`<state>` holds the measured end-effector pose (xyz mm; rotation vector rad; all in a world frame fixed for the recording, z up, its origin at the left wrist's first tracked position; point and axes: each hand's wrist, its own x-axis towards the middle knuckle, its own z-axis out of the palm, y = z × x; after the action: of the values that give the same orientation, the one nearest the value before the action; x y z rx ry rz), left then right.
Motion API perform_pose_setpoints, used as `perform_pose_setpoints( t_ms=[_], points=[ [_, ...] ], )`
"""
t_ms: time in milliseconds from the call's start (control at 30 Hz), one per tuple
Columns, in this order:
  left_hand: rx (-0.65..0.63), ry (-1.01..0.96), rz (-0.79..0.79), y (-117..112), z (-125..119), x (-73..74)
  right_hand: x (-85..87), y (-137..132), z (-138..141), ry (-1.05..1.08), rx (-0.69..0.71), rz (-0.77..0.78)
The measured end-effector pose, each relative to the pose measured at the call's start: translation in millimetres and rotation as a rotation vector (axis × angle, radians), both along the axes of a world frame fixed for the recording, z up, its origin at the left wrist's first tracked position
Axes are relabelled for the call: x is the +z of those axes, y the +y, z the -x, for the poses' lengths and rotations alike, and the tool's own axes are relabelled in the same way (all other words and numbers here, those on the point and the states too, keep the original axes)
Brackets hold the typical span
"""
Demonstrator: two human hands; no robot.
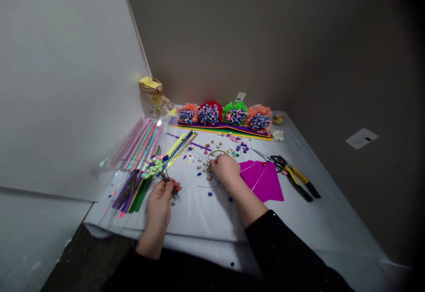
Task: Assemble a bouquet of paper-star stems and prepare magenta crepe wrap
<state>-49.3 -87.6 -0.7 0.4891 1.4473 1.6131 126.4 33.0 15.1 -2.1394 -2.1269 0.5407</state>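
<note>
My left hand (pixel 162 196) is closed around the thin wire stems of a small bunch of folded paper stars (pixel 153 167), mostly pale green with a few blue and pink ones. My right hand (pixel 226 168) reaches down to the middle of the table, its fingers bent together among loose silver and gold stars (pixel 205 168) on fine wires. Whatever lies between those fingertips is hidden. A magenta sheet (pixel 264 183) lies just right of my right wrist, with pale lines across it. Blue stars (pixel 210 193) are scattered between my hands.
Several star bouquets wrapped in ruffled paper (pixel 210 113) stand at the back on coloured sheets (pixel 219 128). Scissors (pixel 277 161) and yellow-black pliers (pixel 300 181) lie at right. Packs of paper strips (pixel 139 143) cover the left side. A white panel (pixel 66 83) borders the table there.
</note>
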Motion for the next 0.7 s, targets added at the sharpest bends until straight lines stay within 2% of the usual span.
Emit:
perform_pose_setpoints(
  t_ms=[200,333,533,700],
  points=[
    [-0.095,-0.056,-0.013,15.3,-27.0,-3.1,-2.5,4.6,9.0,0.084,-0.096,0.028],
    [-0.138,-0.024,-0.013,18.9,-31.2,-2.3,-4.3,11.0,6.7,0.205,-0.156,0.041],
    [-0.176,0.020,-0.038,18.8,-23.1,1.9,-0.1,16.8,-22.8,0.568,-0.216,0.073],
    [-0.211,-0.006,-0.040,22.4,-29.0,1.3,15.3,10.3,-48.4,0.876,-0.250,0.083]
  ],
)
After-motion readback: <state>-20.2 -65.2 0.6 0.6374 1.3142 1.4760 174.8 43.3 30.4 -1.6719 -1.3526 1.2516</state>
